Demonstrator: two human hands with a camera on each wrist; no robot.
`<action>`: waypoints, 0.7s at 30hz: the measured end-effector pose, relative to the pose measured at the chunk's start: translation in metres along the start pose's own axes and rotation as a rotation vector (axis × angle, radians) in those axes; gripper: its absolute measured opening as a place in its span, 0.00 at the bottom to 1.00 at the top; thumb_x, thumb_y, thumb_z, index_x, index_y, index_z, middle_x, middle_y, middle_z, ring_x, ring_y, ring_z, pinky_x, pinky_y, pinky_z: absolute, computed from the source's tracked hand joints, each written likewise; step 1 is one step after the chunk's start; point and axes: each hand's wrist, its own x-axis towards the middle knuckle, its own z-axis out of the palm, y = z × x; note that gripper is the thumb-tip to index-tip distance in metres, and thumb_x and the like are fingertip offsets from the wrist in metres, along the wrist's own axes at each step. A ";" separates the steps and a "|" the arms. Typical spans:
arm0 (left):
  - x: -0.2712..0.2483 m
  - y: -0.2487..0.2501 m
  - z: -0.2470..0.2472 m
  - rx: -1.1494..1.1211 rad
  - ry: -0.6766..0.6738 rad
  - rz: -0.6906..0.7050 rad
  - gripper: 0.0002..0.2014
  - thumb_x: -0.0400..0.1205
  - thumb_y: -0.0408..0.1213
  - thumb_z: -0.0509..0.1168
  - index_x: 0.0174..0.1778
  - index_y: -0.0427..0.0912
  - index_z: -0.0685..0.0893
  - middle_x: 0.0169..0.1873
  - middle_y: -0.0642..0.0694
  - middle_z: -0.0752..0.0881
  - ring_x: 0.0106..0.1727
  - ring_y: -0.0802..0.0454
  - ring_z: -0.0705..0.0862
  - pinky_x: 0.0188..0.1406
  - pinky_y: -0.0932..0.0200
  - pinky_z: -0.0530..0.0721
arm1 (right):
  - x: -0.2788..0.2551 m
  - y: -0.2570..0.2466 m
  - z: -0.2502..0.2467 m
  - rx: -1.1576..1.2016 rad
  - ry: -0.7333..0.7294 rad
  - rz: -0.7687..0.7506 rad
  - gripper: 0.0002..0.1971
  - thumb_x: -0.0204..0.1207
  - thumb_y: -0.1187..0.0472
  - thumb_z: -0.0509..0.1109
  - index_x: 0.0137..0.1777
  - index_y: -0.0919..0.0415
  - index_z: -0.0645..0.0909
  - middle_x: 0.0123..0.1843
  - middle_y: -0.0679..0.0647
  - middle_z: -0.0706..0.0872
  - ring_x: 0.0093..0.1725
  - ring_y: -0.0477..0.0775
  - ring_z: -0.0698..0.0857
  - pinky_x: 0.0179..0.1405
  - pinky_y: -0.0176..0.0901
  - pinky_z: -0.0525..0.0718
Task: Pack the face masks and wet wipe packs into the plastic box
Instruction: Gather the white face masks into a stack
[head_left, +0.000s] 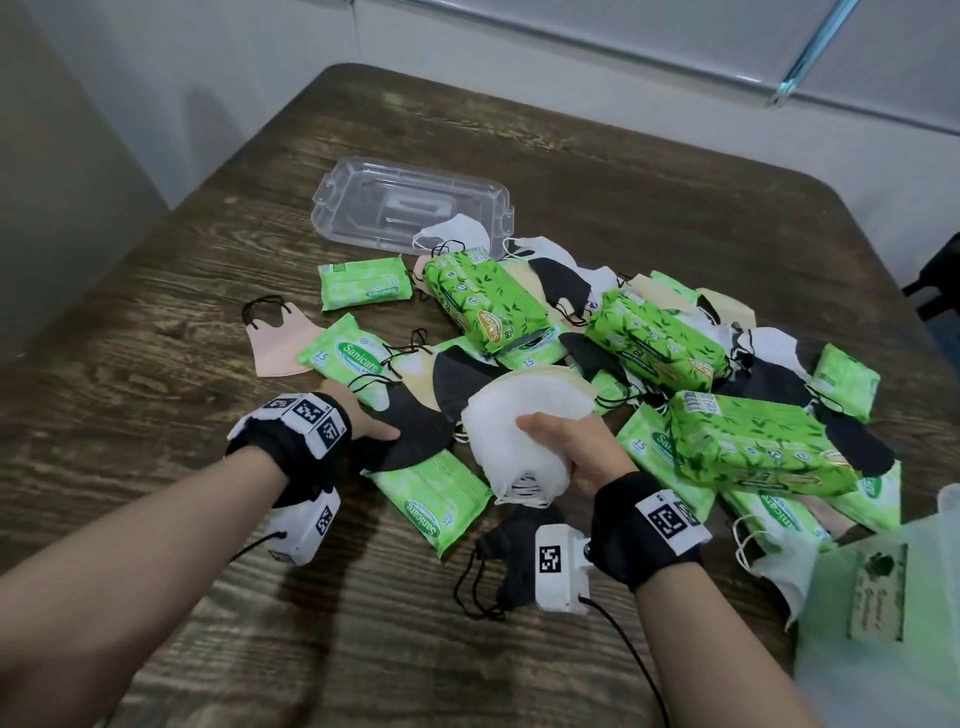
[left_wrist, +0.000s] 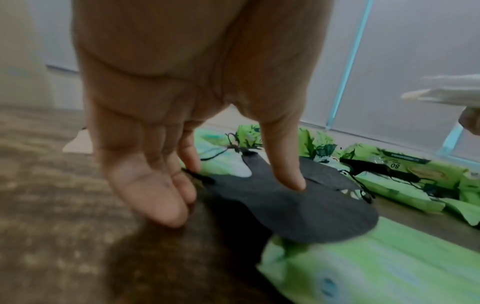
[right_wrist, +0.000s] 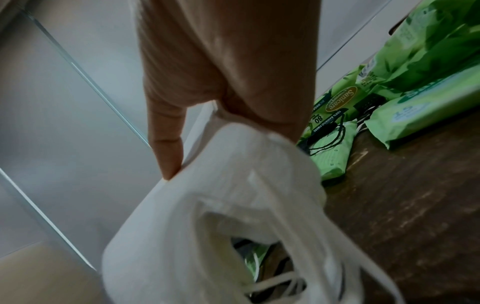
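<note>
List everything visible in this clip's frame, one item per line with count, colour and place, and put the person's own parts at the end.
plastic box: one, clear, far side of the table, one white mask at its near corner.
large wet wipe packs: three, leaf-print green, on top of the pile.
small wet wipe packs: several, pale green, scattered flat; exact count hidden by the pile.
loose face masks: many, black, white, beige and peach, mixed through the pile.
stack of white masks: one stack, white, held above the pile.
black mask: one, near edge of the pile, partly on a small pack.
plastic bag: one, translucent, near right corner.
table: one, dark wood grain.
left hand: pinches the black mask.
right hand: grips the stack of white masks.
</note>
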 end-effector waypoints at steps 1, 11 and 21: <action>0.002 -0.002 0.004 -0.073 -0.006 -0.021 0.38 0.65 0.52 0.80 0.61 0.29 0.76 0.52 0.37 0.84 0.51 0.42 0.84 0.50 0.52 0.84 | -0.001 0.000 0.000 0.005 -0.005 0.003 0.26 0.59 0.67 0.79 0.60 0.65 0.82 0.58 0.68 0.87 0.60 0.73 0.84 0.59 0.78 0.78; -0.020 0.008 -0.005 -0.344 -0.045 0.131 0.08 0.72 0.24 0.72 0.39 0.37 0.80 0.29 0.40 0.80 0.29 0.48 0.78 0.27 0.61 0.75 | -0.022 -0.009 -0.009 -0.061 -0.061 0.016 0.28 0.53 0.66 0.84 0.57 0.66 0.85 0.55 0.65 0.89 0.58 0.69 0.86 0.60 0.74 0.80; -0.079 0.038 -0.052 -0.340 -0.132 0.574 0.15 0.75 0.19 0.67 0.48 0.44 0.79 0.28 0.53 0.86 0.28 0.56 0.82 0.21 0.67 0.80 | -0.062 -0.034 -0.017 -0.295 -0.271 -0.066 0.21 0.54 0.65 0.85 0.50 0.63 0.89 0.53 0.63 0.90 0.56 0.65 0.88 0.62 0.66 0.82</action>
